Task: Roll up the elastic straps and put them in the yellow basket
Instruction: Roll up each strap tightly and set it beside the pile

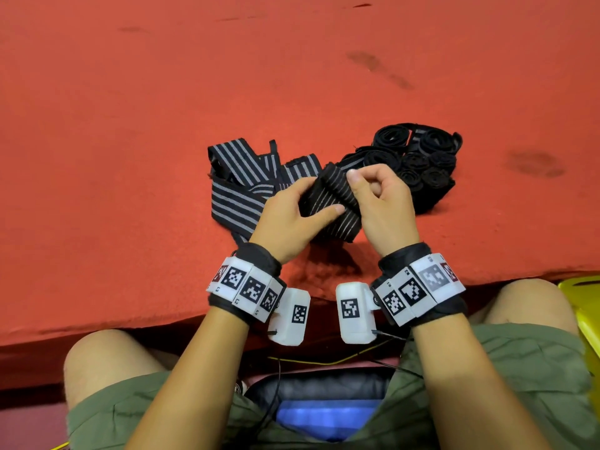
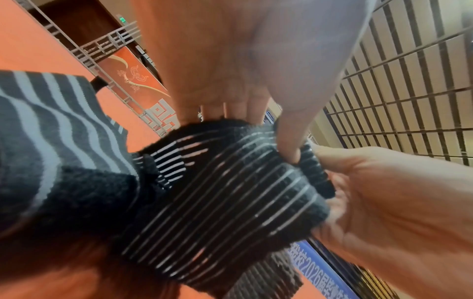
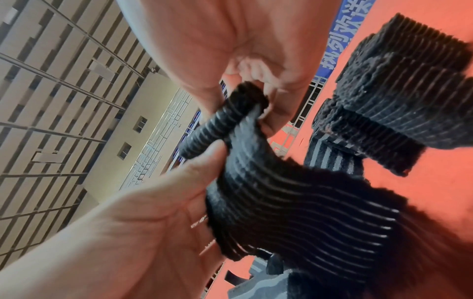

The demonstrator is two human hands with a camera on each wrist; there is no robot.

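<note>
**A:** While you sit with your knees at the near edge of the red table point(image 1: 130, 157), where is your strap?

**B:** Your left hand point(image 1: 292, 216) and right hand point(image 1: 383, 203) hold the black strap point(image 1: 328, 203) with thin pale stripes between them, lifted just above the cloth. Your left thumb lies along its near face with the fingers behind it; your right thumb and forefinger pinch the started roll point(image 3: 230, 115) at its far end.

**A:** Which way does it run?

**B:** The roll's long axis runs across the strap's width, roughly left to right from where you sit, tilted a little. The loose tail runs away from the roll toward you and down to the table, its stripes along that length.

**A:** What lies around it?

**B:** To your right, at the table's near edge, a corner of the yellow basket point(image 1: 584, 306) shows, well apart from the strap. Just beyond your left hand sits a crumpled heap of wide-striped straps point(image 1: 233, 190), and the held strap's tail may touch it, though your hands hide that spot. Beyond your right hand lies a cluster of rolled black straps point(image 1: 422, 157), coils facing up, packed against each other.
</note>
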